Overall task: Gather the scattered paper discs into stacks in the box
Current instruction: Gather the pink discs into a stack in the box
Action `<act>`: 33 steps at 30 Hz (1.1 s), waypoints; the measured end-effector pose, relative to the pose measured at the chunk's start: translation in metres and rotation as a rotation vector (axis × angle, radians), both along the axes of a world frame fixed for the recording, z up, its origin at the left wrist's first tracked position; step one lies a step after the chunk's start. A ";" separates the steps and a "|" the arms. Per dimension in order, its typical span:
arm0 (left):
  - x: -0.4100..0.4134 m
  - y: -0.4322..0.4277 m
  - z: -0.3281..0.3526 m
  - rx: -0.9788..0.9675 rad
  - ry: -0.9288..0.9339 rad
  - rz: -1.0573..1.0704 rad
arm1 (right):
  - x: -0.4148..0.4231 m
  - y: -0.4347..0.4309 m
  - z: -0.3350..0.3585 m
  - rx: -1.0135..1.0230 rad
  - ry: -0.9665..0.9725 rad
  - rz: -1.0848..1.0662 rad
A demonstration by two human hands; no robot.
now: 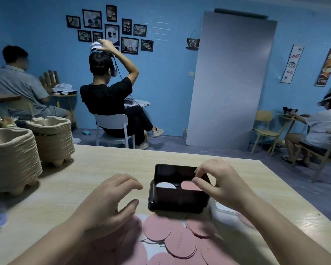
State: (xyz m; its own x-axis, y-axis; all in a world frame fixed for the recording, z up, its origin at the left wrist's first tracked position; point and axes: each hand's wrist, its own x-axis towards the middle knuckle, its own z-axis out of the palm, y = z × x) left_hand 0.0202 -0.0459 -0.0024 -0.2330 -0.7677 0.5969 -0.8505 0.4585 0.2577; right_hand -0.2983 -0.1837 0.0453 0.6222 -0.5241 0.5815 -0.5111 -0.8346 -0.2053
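Fingers (201, 183) of right hand (222, 186) pinch pink disc (189, 186) | disc inside box (178, 199)

The box (178, 197) stands on the tabletop (84, 188), near its front middle. In the box lie two stacks of discs side by side, a left stack (165, 185) and a right stack (189, 185). Before the box, along the near edge, the scattered paper discs (180, 243) overlap one another. The left hand (111, 199) hovers left of the box, above the discs' left part. The right hand (220, 180) is over the box's right end, thumb at the right stack. At the tabletop's far left stand two piles of pulp trays (11, 157), one behind the other. Behind the tabletop a board (229, 79) leans against the wall.
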 end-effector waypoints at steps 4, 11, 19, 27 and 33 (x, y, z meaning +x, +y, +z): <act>0.024 0.018 -0.005 0.044 0.016 0.045 | 0.025 0.041 -0.008 -0.046 -0.003 0.183; 0.025 0.042 -0.034 0.122 0.138 0.106 | 0.062 0.063 -0.047 0.015 0.018 0.347; 0.024 0.043 -0.041 0.218 0.108 0.150 | 0.056 0.081 -0.069 -0.058 0.294 0.061; 0.029 0.057 -0.040 0.303 0.044 0.126 | 0.057 0.081 -0.067 0.156 0.331 0.017; 0.036 0.060 -0.040 0.325 0.039 0.145 | 0.059 0.082 -0.070 0.232 0.281 0.035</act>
State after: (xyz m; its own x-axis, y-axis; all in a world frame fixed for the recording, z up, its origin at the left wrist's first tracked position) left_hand 0.0564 0.0144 -0.0425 -0.0895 -0.9423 0.3227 -0.8874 0.2225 0.4038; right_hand -0.2394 -0.1017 -0.0246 0.7608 -0.5975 0.2535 -0.5461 -0.8003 -0.2474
